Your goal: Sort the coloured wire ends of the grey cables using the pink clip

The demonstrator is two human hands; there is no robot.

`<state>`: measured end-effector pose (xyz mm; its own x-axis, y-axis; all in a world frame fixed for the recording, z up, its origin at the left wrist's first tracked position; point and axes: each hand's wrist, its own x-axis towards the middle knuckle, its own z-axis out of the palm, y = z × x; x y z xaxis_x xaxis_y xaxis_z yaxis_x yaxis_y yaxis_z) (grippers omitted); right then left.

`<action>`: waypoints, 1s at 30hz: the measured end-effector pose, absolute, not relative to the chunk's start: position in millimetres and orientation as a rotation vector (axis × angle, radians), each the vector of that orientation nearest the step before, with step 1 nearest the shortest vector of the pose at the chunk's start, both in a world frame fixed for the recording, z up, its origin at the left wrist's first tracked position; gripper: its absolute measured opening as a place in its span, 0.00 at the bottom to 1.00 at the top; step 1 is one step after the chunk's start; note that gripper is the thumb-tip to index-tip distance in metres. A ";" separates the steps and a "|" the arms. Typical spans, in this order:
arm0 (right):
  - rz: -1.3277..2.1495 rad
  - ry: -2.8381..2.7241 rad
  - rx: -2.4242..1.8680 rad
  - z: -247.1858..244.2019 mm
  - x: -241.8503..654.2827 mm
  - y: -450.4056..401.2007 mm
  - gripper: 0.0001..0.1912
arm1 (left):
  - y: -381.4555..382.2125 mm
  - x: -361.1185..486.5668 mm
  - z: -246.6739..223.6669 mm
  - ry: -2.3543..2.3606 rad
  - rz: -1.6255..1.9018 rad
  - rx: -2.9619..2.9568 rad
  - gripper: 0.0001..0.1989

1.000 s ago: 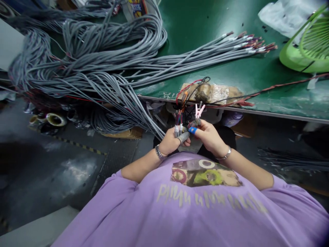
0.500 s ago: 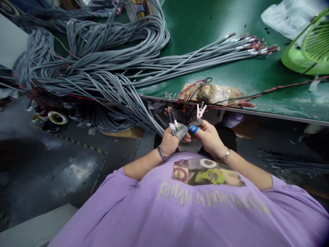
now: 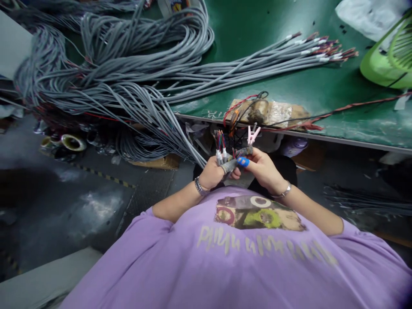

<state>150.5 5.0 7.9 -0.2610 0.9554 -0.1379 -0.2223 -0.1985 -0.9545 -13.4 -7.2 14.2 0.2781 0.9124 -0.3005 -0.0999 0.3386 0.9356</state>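
Note:
Several grey cables [image 3: 180, 133] hang off the table's front edge and run into my left hand [image 3: 212, 172], which is closed around them. Their stripped ends [image 3: 220, 143], with white bands and thin coloured wires, stick up above my left thumb. My right hand [image 3: 265, 171] is closed in a pinch on thin coloured wires [image 3: 237, 153] beside the left thumb; a blue wrap and a grey finger cover are on its digits. A pink clip [image 3: 252, 135] stands just beyond my right fingertips. The exact pinch point is partly hidden by the fingers.
A large heap of grey cables [image 3: 128, 51] lies on the green table [image 3: 244, 25], their stripped ends pointing right. Taped cardboard with wires [image 3: 280, 113] sits at the front edge. At the right is a green fan [image 3: 383, 64]; below stand a purple container [image 3: 294, 146] and tape rolls [image 3: 73, 142].
The cable ends in my left hand have tilted more upright and shifted slightly right. My right hand stays at the wires, with more coloured wire showing between the hands. The view has shifted a little.

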 end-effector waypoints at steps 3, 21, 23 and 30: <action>1.652 -1.128 -0.989 11.3 150.8 4.3 0.20 | -7.4 -13.6 15.0 1.061 0.819 1.020 0.24; 1.651 -1.080 -1.011 14.4 143.0 2.5 0.20 | -6.3 -17.3 11.0 1.026 0.771 1.061 0.23; 1.640 -1.076 -1.024 12.3 142.2 1.9 0.20 | -5.5 -18.3 11.4 1.036 0.713 1.055 0.22; 1.644 -0.962 -1.034 1.3 137.3 1.3 0.19 | -6.6 -16.9 12.2 1.100 0.796 1.020 0.22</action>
